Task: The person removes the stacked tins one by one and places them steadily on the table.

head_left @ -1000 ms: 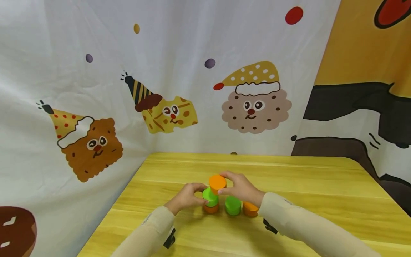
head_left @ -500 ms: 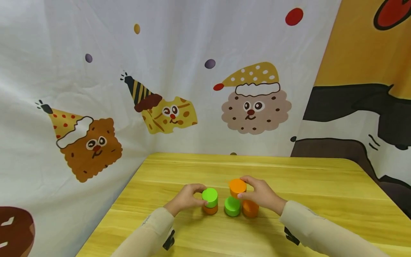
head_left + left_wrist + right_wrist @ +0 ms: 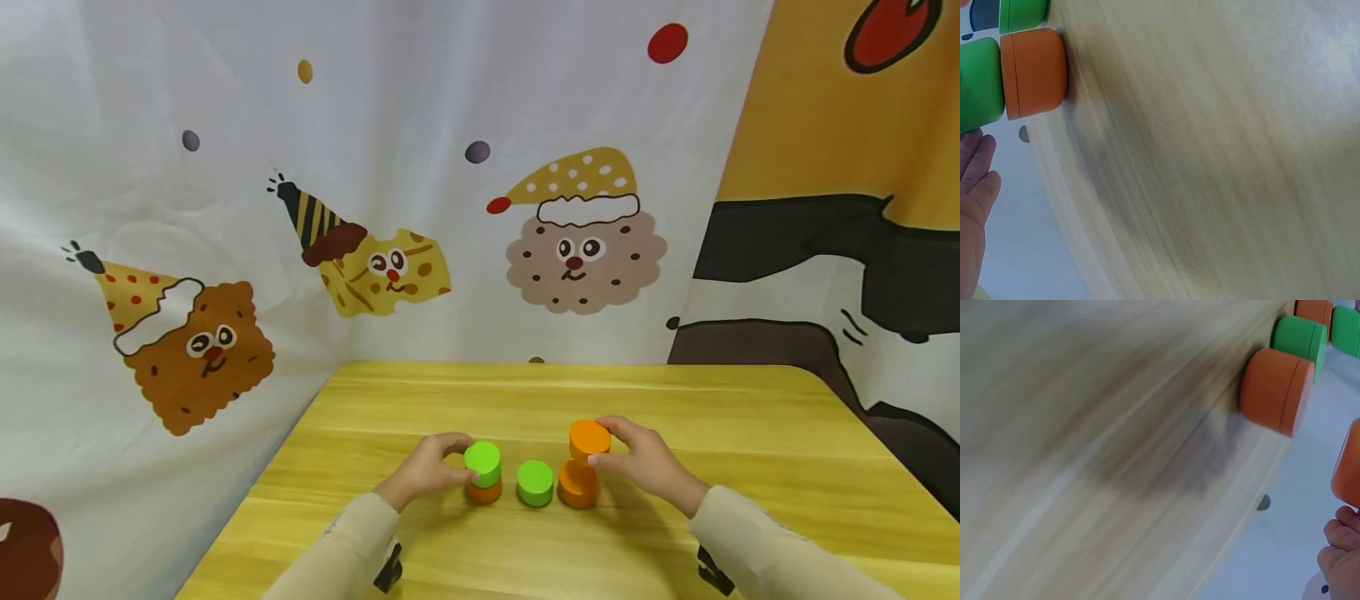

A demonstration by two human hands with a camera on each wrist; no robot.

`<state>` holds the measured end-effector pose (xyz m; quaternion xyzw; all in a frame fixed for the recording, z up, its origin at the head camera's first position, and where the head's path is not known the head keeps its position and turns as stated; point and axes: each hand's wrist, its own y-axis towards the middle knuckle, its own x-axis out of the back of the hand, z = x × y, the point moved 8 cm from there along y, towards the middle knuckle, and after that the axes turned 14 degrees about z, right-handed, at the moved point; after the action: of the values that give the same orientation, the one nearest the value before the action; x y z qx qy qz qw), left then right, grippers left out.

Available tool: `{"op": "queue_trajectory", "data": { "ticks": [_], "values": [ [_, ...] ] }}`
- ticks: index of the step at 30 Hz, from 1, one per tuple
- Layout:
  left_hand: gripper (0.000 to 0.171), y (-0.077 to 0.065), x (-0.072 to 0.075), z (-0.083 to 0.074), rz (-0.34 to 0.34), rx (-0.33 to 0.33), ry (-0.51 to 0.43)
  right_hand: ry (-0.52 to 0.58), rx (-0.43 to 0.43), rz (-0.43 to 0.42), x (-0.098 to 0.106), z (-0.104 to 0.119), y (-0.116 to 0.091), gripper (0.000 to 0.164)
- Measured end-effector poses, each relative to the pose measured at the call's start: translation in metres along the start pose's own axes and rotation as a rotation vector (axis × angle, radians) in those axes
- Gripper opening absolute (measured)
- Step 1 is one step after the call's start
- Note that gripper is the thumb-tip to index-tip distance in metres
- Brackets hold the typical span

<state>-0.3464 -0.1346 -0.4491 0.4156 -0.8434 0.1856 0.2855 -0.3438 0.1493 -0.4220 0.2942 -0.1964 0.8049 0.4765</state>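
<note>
My left hand grips a bright green short cylinder, which sits on an orange cylinder. Between thumb and fingers, my right hand pinches another orange cylinder. It hangs over a standing orange cylinder, with a gap between the two in the right wrist view. A second green cylinder stands between the left stack and that orange one. Each standing cylinder shows a thin seam near its top in the wrist views.
Everything stands on a yellow wood-grain table. A white cloth printed with cartoon biscuits and cheese hangs behind the table's far edge and along its left. Black wrist cameras sit under both cream sleeves.
My right hand has carried its orange cylinder rightward, from beside the left stack, past the middle green cylinder, to over the right orange one. My left hand keeps its grip on the green cylinder.
</note>
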Motion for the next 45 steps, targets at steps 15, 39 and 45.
{"op": "queue_trajectory", "data": {
  "ticks": [15,39,45],
  "values": [
    [0.043,-0.001,0.001,-0.004,-0.014,-0.035,0.019,0.047,-0.076,-0.032,0.007,-0.032,-0.023,0.070],
    [0.046,-0.002,-0.002,0.001,-0.007,0.001,-0.019,0.109,-0.183,-0.017,-0.017,-0.071,-0.032,0.074],
    [0.046,-0.002,-0.001,-0.002,-0.014,-0.008,-0.009,0.125,-0.193,-0.021,-0.020,-0.074,-0.033,0.071]
  ]
}}
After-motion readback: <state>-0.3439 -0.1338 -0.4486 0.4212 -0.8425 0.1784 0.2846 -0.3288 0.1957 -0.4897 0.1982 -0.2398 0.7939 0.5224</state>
